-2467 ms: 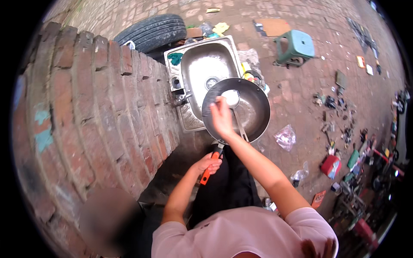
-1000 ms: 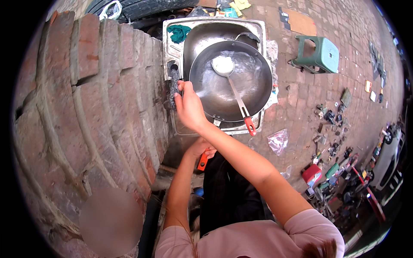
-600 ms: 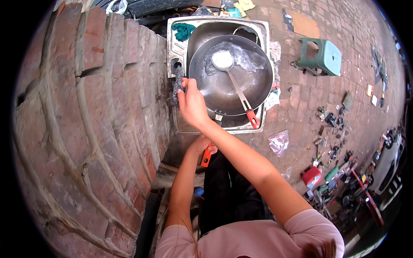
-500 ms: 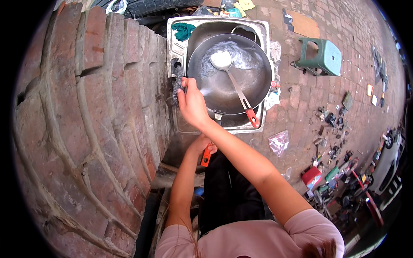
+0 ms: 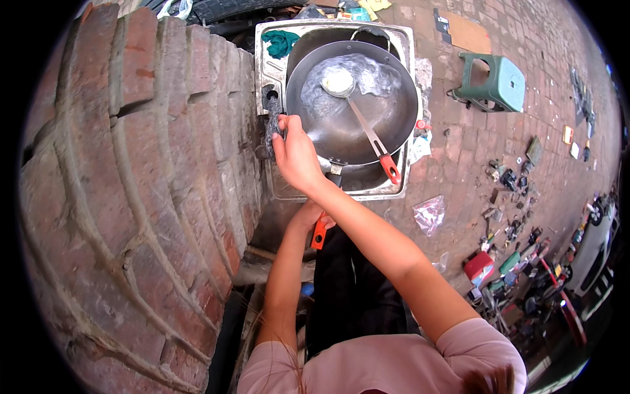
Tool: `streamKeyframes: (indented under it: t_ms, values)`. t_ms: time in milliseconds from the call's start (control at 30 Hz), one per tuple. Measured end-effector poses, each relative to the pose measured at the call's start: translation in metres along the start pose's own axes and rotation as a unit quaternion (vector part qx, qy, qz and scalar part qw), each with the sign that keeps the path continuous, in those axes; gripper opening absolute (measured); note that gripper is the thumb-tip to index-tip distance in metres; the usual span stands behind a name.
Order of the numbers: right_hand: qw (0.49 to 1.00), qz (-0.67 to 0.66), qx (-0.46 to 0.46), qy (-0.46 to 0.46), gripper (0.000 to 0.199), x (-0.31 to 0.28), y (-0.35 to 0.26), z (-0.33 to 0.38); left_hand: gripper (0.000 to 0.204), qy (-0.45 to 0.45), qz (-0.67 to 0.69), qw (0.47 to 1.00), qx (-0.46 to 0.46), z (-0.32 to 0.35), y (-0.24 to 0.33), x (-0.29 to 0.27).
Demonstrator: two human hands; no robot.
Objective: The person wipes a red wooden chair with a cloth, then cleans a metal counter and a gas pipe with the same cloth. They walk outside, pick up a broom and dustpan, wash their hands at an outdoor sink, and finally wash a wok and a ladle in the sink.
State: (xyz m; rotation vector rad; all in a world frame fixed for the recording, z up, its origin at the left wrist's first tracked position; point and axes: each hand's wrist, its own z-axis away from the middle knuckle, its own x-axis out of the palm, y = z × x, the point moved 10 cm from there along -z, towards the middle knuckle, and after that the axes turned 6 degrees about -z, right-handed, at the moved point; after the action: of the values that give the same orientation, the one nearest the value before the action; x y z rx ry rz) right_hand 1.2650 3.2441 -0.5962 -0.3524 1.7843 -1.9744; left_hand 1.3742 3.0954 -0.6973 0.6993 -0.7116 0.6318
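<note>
A wide grey wok (image 5: 315, 79) rests over the metal sink (image 5: 266, 171), with cloudy water moving inside it. My left hand (image 5: 316, 215) is closed round the wok handle (image 5: 319, 235), whose orange end sticks out below the fingers. Crossing above my left arm, my right hand (image 5: 295, 150) has its fingers curled at a rough, dark-wrapped tap (image 5: 272, 125) by the brick wall. A stream of water enters the wok beside that hand. A metal ladle (image 5: 369, 131) lies in the wok, bowl in the water, its red-ended handle over the near right rim.
A brick wall (image 5: 164, 164) rises close on the left. The sink's far left corner holds a green cloth (image 5: 281, 43). To the right are a green plastic stool (image 5: 495, 82), a crumpled plastic bag (image 5: 430, 215) and scattered odds and ends on the brick ground.
The wok has shifted slightly away from me and its water spreads wider. The ladle handle has moved a little with it. Both hands keep their places.
</note>
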Motion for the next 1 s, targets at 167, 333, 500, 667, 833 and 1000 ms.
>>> streamKeyframes:
  t_ms: [167,333,500,667,833,1000]
  values:
    - [0.998,0.036,-0.031,0.041,0.019,-0.023,-0.001,0.009,0.022,-0.023,0.018,0.999,0.033,-0.027,-0.001,-0.013]
    - [0.991,-0.041,0.123,0.02,0.015,-0.05,0.034,0.034,0.017,0.024,-0.056,0.994,0.086,-0.048,0.022,-0.031]
    - [0.993,-0.018,0.096,0.07,0.016,-0.11,0.044,0.016,0.022,0.049,0.016,0.999,0.006,-0.048,0.032,-0.018]
    - [0.932,0.349,-0.001,0.097,0.014,-0.201,0.073,-0.001,0.032,0.161,-0.098,0.982,-0.005,-0.048,0.036,-0.021]
    - [0.928,0.01,0.368,0.053,0.011,-0.187,0.138,0.052,0.056,0.331,-0.267,0.897,0.118,-0.036,0.062,-0.034]
    - [0.876,-0.197,0.44,0.002,0.009,-0.133,0.133,0.087,0.028,0.35,-0.395,0.815,0.239,-0.042,0.067,-0.052]
